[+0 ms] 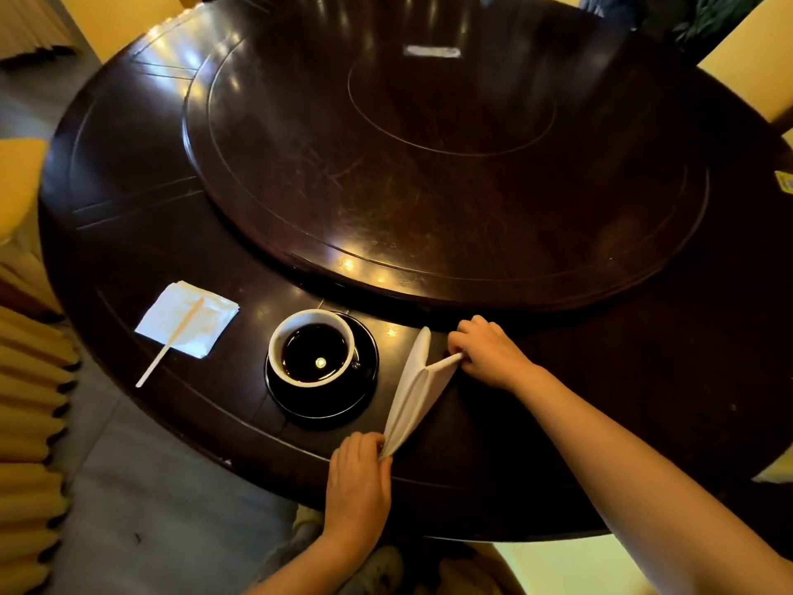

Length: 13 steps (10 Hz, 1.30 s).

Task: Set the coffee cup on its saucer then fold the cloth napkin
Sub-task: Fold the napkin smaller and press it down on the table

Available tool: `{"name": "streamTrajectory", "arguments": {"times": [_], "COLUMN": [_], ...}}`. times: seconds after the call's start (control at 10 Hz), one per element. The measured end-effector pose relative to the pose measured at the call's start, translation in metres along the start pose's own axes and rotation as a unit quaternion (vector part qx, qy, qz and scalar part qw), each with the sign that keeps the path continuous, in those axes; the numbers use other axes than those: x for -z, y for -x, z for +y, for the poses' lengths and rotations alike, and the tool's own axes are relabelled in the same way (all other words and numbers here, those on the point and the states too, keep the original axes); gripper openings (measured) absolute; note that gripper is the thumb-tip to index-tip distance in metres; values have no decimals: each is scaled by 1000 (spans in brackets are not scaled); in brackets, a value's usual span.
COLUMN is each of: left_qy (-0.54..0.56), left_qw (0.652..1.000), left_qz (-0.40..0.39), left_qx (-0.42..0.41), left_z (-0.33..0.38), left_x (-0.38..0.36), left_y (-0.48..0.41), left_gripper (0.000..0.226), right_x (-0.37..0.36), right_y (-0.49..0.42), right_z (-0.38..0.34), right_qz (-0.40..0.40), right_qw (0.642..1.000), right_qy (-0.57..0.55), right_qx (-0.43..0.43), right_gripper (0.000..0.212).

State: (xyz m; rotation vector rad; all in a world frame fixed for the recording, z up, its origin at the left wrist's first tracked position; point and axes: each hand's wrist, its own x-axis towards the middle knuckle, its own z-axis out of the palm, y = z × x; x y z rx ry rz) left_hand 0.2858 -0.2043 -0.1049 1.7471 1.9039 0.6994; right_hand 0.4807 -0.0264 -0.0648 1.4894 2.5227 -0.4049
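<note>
Left hand point(358, 478): nearest the camera, at the near edge of the table point(171, 234); fingers pinched shut on the near corner of the cloth napkin point(414, 390)
Right hand point(489, 352): farther in, knuckles up; fingers closed on the far right corner of the cloth napkin, thumb tucked under
Cloth napkin: white, partly folded, stretched between both hands; upper layer raised off the table like an open flap, far tip pointing toward the turntable point(446, 165); just right of the saucer point(326, 405)
Coffee cup point(312, 347): white inside, full of dark coffee with a light glint in the middle; upright on the saucer, handle facing right
Saucer: black, round, on the near left part of the table, between the paper napkins point(189, 319) and the cloth napkin
Paper napkins: small white stack, left of the saucer, well apart from it
Stir stick point(169, 343): pale, thin, lying diagonally across the paper napkins, near end off onto the table
Turntable: large dark wooden disc, raised, filling the middle of the table
</note>
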Motion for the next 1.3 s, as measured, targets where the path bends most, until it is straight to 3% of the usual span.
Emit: {"name": "streamTrajectory", "arguments": {"times": [0.3,0.4,0.5,0.6,0.7,0.8,1.0,1.1,1.2,1.3], "left_qy": [34,25,25,34,55,69,57,49,26,23], "left_qw": [999,1000,999,999,997,995,997,998,999,998], "left_qz": [-16,-16,-26,-30,-29,-25,-14,-18,-22,-55], "left_qx": [-9,2,12,19,47,62,48,17,-19,-36], "left_z": [-6,-9,-7,-5,-3,-2,-4,-4,-9,-19], "left_x": [5,6,6,7,6,3,1,4,2,6], "left_y": [2,4,5,5,5,6,8,8,7,13], "left_gripper": [26,25,22,22,26,27,30,33,31,22], "right_x": [-5,9,24,22,17,17,11,15,24,36], "right_y": [14,4,-22,-46,-58,-65,-69,-67,-60,-32], "right_z": [7,-10,-31,-43,-52,-61,-67,-66,-62,-65], "right_qz": [11,63,-1,-117,-118,-72,-56,-65,-39,22], "right_qw": [993,987,946,945,941,942,944,945,940,933], "right_qy": [21,-50,-234,-202,-222,-229,-216,-211,-231,-249], "right_qx": [-119,-142,-224,-230,-227,-233,-245,-243,-250,-258], "right_gripper": [27,19,36,45,36,40,38,40,45,35]}}
